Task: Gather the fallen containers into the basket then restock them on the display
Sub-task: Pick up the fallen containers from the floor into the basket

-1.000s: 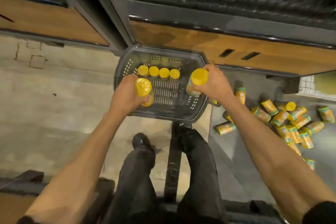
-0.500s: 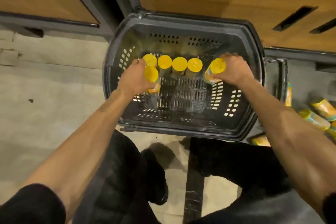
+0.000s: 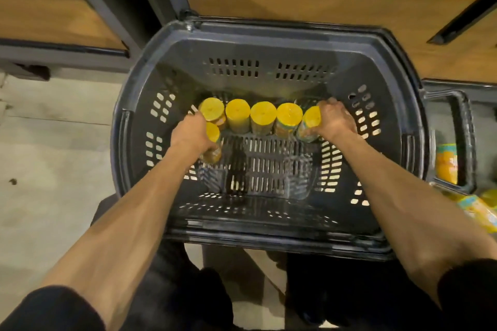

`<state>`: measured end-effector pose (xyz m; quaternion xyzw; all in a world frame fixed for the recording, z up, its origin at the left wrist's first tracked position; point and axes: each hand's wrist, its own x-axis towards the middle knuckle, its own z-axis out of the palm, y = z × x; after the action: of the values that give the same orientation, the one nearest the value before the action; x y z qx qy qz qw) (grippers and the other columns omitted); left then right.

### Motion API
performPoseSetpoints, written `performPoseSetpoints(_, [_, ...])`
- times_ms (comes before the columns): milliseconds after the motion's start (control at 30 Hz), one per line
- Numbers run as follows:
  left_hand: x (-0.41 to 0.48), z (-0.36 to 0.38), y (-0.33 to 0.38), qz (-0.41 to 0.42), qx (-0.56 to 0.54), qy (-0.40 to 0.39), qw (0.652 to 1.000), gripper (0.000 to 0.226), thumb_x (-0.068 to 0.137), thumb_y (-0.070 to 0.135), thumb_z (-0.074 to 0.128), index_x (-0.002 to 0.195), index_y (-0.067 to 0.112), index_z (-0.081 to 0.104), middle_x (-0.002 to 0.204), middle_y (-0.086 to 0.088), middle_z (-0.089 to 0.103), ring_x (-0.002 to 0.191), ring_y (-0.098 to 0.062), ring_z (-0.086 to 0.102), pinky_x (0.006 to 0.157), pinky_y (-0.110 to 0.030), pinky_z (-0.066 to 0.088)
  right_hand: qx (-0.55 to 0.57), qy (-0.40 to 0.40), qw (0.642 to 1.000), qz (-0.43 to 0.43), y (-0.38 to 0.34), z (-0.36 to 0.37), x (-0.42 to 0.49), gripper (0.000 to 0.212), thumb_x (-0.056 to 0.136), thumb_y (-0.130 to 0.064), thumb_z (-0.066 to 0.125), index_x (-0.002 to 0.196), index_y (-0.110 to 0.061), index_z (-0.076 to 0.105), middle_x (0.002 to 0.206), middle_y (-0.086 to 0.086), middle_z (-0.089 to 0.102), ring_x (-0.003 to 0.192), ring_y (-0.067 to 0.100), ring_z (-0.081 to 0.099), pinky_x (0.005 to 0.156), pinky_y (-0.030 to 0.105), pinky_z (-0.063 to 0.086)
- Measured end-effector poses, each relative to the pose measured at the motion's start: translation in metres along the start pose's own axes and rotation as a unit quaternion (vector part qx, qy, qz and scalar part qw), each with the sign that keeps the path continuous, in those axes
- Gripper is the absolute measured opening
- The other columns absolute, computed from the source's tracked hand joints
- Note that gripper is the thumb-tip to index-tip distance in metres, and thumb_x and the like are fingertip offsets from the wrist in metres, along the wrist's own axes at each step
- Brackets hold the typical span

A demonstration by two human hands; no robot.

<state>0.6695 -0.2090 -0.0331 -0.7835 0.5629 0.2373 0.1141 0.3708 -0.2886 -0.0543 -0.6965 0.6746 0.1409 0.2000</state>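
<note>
Both forearms reach down into the basket (image 3: 269, 43): left grip (image 3: 192, 134) curled round a container (image 3: 212, 133) beside the upright row (image 3: 262, 118), at its left end; right grip (image 3: 336, 121) curled round another container (image 3: 310, 119) at its right end

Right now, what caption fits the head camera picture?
In the grey basket, the left hand grips a front jar and the right hand an end jar, beside four standing jars.

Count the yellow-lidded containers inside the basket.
6: a far row of four; the right hand holds a fifth beside it; the left hand holds a sixth in front. Hands may hide more.
</note>
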Motion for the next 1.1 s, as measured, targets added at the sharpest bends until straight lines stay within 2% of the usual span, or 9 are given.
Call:
performPoseSetpoints(267, [0.016,0.015,0.001,-0.001,0.006,0.013,1.0,0.072,0.067,0.035,0.089,0.119,0.002,0.051,0.118,-0.018,0.061,0.106,-0.037,0.062,0.082,-0.044,0.051,-0.005,-0.001,1.0,-0.008,0.004,0.021,0.012,0.069,0.076,-0.035,0.083,0.13,-0.008,0.052,0.13,0.014,0.049,0.124,0.031,0.046,0.098,0.041,0.044])
performPoseSetpoints(567, [0.027,0.034,-0.007,-0.039,-0.003,-0.005,0.999,0.077,0.069,0.034,0.088,0.126,0.001,0.047,0.126,-0.02,0.054,0.115,-0.039,0.056,0.091,-0.046,0.048,-0.029,0.019,0.999,-0.015,0.005,0.027,0.014,0.068,0.076,-0.042,0.08,0.131,-0.012,0.052,0.129,0.009,0.051,0.121,0.027,0.048,0.093,0.04,0.045])
performPoseSetpoints(800, [0.032,0.039,-0.012,-0.052,-0.028,-0.001,0.998,0.085,0.07,0.031,0.087,0.134,0.0,0.04,0.134,-0.02,0.047,0.123,-0.039,0.05,0.098,-0.048,0.044,-0.012,0.014,1.0,-0.007,0.003,0.028,0.012,0.069,0.077,-0.039,0.081,0.131,-0.011,0.049,0.131,0.009,0.05,0.123,0.027,0.045,0.096,0.04,0.042])
performPoseSetpoints(967, [0.034,0.038,-0.012,-0.061,-0.038,-0.012,0.997,0.081,0.073,0.029,0.086,0.134,0.001,0.04,0.135,-0.018,0.046,0.125,-0.038,0.049,0.098,-0.048,0.044,-0.017,0.022,1.0,-0.012,0.002,0.028,0.009,0.069,0.077,-0.039,0.081,0.131,-0.011,0.048,0.13,0.009,0.049,0.124,0.027,0.044,0.094,0.042,0.043])
performPoseSetpoints(1100, [0.028,0.031,-0.012,-0.05,-0.032,-0.013,0.998,0.072,0.078,0.03,0.081,0.132,0.0,0.044,0.133,-0.018,0.047,0.121,-0.038,0.052,0.096,-0.047,0.045,0.0,-0.002,1.0,0.004,-0.004,0.007,0.007,0.075,0.079,-0.034,0.08,0.14,-0.014,0.042,0.137,0.01,0.046,0.128,0.03,0.044,0.099,0.044,0.043])
